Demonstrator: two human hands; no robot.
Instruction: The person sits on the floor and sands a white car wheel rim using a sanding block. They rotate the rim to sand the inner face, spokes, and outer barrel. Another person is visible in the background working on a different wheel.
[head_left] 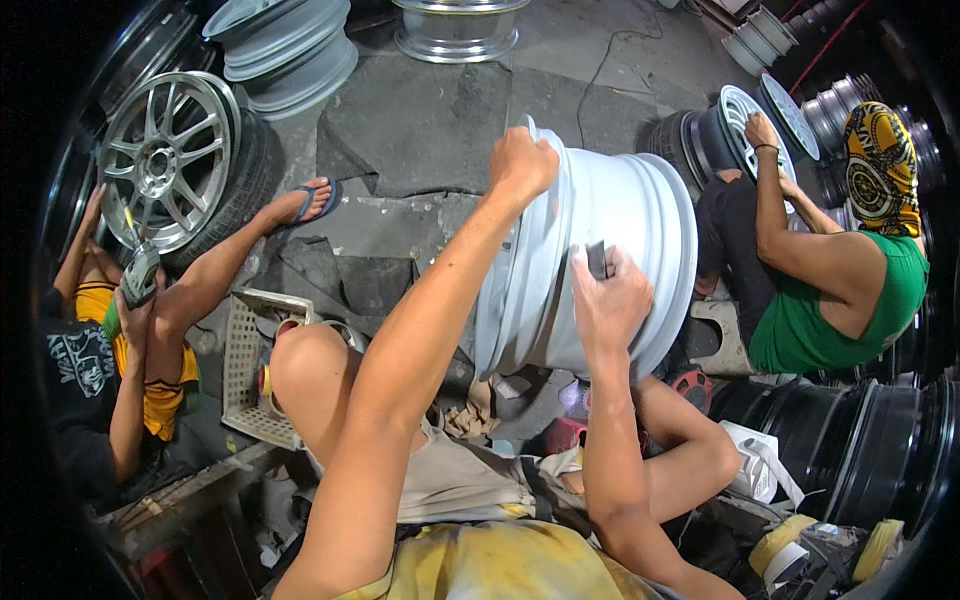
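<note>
A pale grey-primed wheel rim (pixel 640 215) stands on its side between my knees, its barrel turned up toward me. My left hand (pixel 525 160) is closed over the rim's far left lip. Against the barrel, my right hand (pixel 612 305) pinches a small dark piece of sandpaper (pixel 598 260) between thumb and fingers. Whitish dust coats those fingertips. The underside of the rim is hidden behind its own barrel and my arms.
On the left, a person holds a power tool (pixel 140 277) at a silver spoked wheel (pixel 160 170). At right, a person in a green top (pixel 840 310) handles another rim (pixel 750 130). A plastic crate (pixel 245 350) sits beside my left knee; black rims (pixel 850 430) lie at lower right.
</note>
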